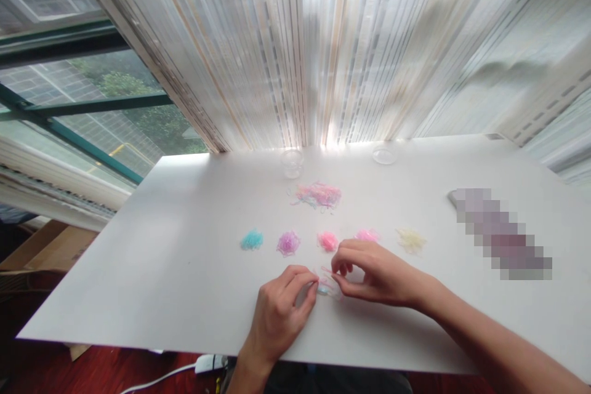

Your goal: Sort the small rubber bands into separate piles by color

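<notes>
two bare hands work at loose strands beside five sorted color piles

at the near edge of a white table (184, 295), both hands meet over a small cluster of loose strands (327, 291), pink and pale in color. the left hand (284, 301) has its thumb and forefinger brought narrow at the cluster's left side; i cannot tell whether a strand is caught between them. the right hand (373, 271) pinches a thin pink strand (325, 269) between thumb and forefinger, with its other fingers curled in.

just beyond the hands, five small piles lie in a row, left to right: a teal pile (252, 240), a purple pile (289, 243), a coral pile (327, 241), a light pink pile (367, 234) partly covered by the right hand, and a pale yellow pile (411, 241). farther off lies a wider mixed pile (318, 195) of several colors. at the far edge are a clear cup (292, 163) and, well to its right, a clear lid (384, 156) lying flat. on the right is a blurred-out object (503, 234). a striped curtain (258, 43) hangs beyond the table, and a cardboard box (46, 246) is at the left.
</notes>
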Demonstrator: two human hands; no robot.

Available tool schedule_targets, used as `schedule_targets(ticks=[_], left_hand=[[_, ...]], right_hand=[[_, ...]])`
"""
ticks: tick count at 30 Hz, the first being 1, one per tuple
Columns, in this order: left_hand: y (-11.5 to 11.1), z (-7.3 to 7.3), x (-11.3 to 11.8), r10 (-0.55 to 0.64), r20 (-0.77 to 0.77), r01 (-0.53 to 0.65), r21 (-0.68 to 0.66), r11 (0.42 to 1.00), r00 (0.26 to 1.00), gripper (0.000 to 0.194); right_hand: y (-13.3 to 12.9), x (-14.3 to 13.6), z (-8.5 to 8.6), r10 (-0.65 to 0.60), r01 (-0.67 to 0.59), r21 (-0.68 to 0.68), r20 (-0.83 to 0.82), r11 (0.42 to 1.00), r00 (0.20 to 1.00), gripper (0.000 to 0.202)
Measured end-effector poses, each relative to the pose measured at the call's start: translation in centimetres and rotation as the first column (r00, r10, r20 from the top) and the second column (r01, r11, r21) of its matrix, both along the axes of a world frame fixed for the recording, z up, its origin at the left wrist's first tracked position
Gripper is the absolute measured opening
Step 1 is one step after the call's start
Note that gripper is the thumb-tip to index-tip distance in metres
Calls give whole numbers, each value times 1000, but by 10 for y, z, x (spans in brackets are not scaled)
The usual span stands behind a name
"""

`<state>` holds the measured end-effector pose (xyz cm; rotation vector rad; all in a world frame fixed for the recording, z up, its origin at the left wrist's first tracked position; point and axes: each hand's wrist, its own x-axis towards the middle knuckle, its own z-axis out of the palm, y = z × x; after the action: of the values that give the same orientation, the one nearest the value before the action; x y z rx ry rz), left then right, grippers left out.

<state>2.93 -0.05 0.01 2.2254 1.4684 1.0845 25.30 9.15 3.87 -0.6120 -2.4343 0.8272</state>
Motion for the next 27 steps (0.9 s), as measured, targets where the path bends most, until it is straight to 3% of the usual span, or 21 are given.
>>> schedule_targets(ticks=[10, 16, 27], left_hand=[[0, -1, -2, 22, 68, -21, -26, 999, 997, 21], [0, 2, -2, -12, 136, 15, -18, 1000, 991, 9], [0, 0, -3, -19, 163, 24, -30, 999, 986, 15]], right_hand=[[-4, -6, -8, 29, -28, 78, -8, 997, 1000, 12], [-7, -10, -12, 31, -31, 111, -5, 993, 999, 13], [-7, -9, -16, 32, -31, 120, -11, 992, 999, 11]])
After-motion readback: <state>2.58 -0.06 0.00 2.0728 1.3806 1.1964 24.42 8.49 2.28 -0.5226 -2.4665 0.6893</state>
